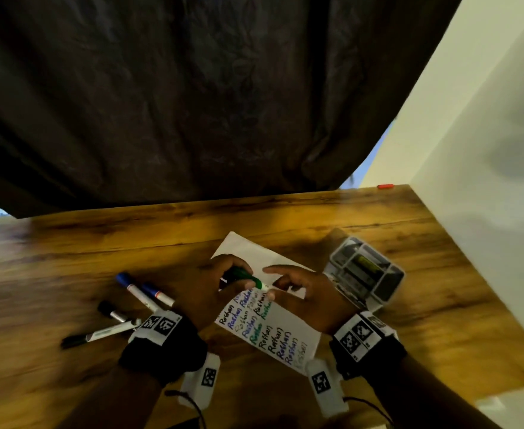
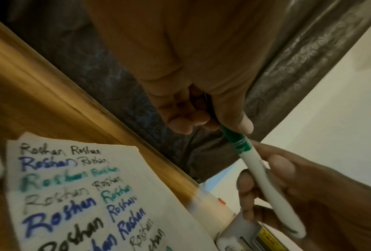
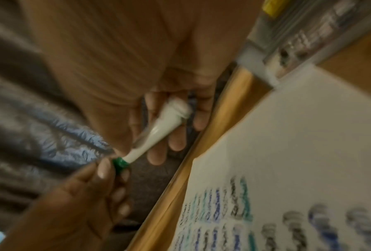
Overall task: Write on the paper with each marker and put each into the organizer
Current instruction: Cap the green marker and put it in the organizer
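Organizer point(image 1: 381, 300), yellow item point(image 1: 369, 264) inside, left hand point(image 1: 205, 286) gripping green marker point(image 1: 246, 277)

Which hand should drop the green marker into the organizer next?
The right hand probably: it holds the green marker by its white barrel, and the organizer sits right beside it. The left hand grips the green end, farther off.

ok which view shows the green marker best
Left wrist: the green marker shows nearly whole and sharp. Right wrist view blurs it; in the head view the left hand and right hand hide most of it.
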Available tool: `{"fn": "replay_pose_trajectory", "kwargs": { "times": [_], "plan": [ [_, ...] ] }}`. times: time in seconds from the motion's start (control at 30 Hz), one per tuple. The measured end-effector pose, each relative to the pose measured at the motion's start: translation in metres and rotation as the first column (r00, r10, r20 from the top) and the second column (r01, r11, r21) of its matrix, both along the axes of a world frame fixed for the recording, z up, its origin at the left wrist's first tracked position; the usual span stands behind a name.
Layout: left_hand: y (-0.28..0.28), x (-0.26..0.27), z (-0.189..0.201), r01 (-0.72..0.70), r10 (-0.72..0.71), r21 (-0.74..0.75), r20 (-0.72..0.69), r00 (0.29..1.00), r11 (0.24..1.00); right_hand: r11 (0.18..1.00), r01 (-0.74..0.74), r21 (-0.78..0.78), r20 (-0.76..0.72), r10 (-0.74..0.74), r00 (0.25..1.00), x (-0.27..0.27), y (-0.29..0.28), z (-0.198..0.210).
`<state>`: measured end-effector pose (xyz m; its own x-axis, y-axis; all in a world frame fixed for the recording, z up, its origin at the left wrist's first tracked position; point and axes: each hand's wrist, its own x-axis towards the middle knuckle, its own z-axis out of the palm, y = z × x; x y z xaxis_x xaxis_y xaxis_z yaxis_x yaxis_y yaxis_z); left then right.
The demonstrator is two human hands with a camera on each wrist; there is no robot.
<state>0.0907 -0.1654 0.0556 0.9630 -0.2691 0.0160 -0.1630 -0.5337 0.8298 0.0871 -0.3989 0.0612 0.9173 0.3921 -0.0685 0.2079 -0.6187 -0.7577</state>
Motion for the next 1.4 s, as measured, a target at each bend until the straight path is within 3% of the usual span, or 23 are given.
{"fn": "replay_pose_trajectory", "kwargs": {
  "times": [0.07,0.13,0.3,0.4,0.5,0.67,0.8,0.97,1.1,1.4],
  "plan": [
    [-0.016,0.004,0.009,0.035,-0.035,0.025,0.021,0.999,0.999,0.990,0.026,-0.139,0.137,-0.007,0.990,0.003,-0.008,0.000],
    [-0.037,0.007,0.017,0.071,-0.071,0.013,0.051,0.996,0.997,0.981,0.047,-0.186,0.183,-0.012,0.983,0.004,-0.017,0.003],
    [-0.080,0.014,0.022,0.116,-0.112,-0.059,0.065,0.992,0.992,0.994,0.069,-0.081,0.338,-0.038,0.940,0.004,-0.050,0.019],
    [-0.095,0.017,0.020,0.112,-0.108,-0.083,0.053,0.993,0.990,0.965,0.260,0.036,0.306,-0.258,0.916,0.008,-0.090,0.031],
    [-0.106,0.023,0.012,0.094,-0.092,-0.051,0.050,0.995,0.994,0.851,0.433,0.297,0.241,-0.506,0.828,0.012,-0.144,0.042],
    [-0.123,0.027,0.001,0.095,-0.094,-0.015,0.037,0.995,0.995,0.737,0.589,0.331,0.201,-0.665,0.720,0.011,-0.195,0.039],
    [-0.130,0.029,-0.006,0.096,-0.097,0.017,0.029,0.995,0.995,0.741,0.622,0.255,0.203,-0.670,0.715,0.014,-0.209,0.010],
    [-0.134,0.029,-0.009,0.088,-0.090,0.056,0.033,0.995,0.995,0.797,0.604,-0.016,0.328,-0.566,0.756,0.020,-0.210,-0.024],
    [-0.136,0.026,-0.009,0.076,-0.079,0.082,0.032,0.996,0.994,0.816,0.578,-0.018,0.441,-0.513,0.737,0.020,-0.209,-0.037],
    [-0.136,0.020,-0.007,0.053,-0.053,0.080,0.000,0.999,0.995,0.783,0.622,0.013,0.404,-0.573,0.713,0.018,-0.216,-0.043]
  ]
}}
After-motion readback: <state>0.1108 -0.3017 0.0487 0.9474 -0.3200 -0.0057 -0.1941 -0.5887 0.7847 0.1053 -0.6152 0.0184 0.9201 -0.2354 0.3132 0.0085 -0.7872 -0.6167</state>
